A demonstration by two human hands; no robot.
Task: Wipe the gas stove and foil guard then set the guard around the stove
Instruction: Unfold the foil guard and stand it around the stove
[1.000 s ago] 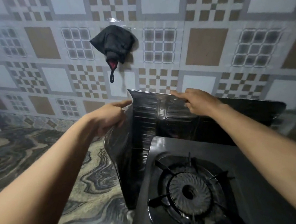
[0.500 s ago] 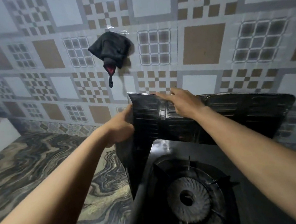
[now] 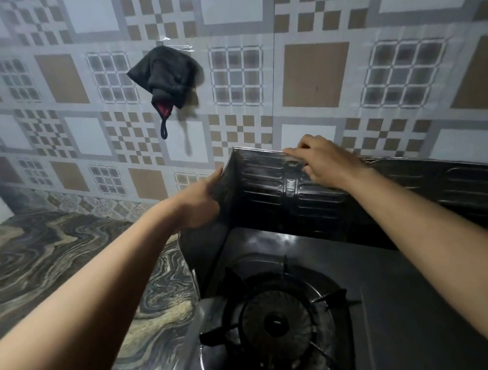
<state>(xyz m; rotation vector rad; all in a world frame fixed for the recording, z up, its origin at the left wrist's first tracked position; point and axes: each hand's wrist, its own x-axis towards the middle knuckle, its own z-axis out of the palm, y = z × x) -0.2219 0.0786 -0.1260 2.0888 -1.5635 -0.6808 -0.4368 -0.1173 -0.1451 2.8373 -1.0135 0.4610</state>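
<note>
The table (image 3: 44,257) is extending to the left of the stove (image 3: 388,274). Above and left of the stove, a dark cloth (image 3: 165,77) is hanging on the tiled wall (image 3: 315,76).

At the stove's rear left corner, the left hand (image 3: 200,204) is holding the side panel of the foil guard (image 3: 268,188). Its grip is closed on the panel's upper part, with the thumb lying near the corner fold. The side panel is standing along the stove's left edge. The back panel is running behind the stove's rear edge, between stove and wall.

The right hand (image 3: 323,160) is holding the back panel's top rim, its grip hooked over the edge. How the guard is ending at the stove's right side cannot be told.

Judged hazards:
- Thin foil is likely to crease if either grip is squeezing too hard.
- The panels may be leaning inward toward the burner (image 3: 277,320), so the guard may tip on release.
- A lower edge may be riding on the stove top instead of seating beside it.
</note>
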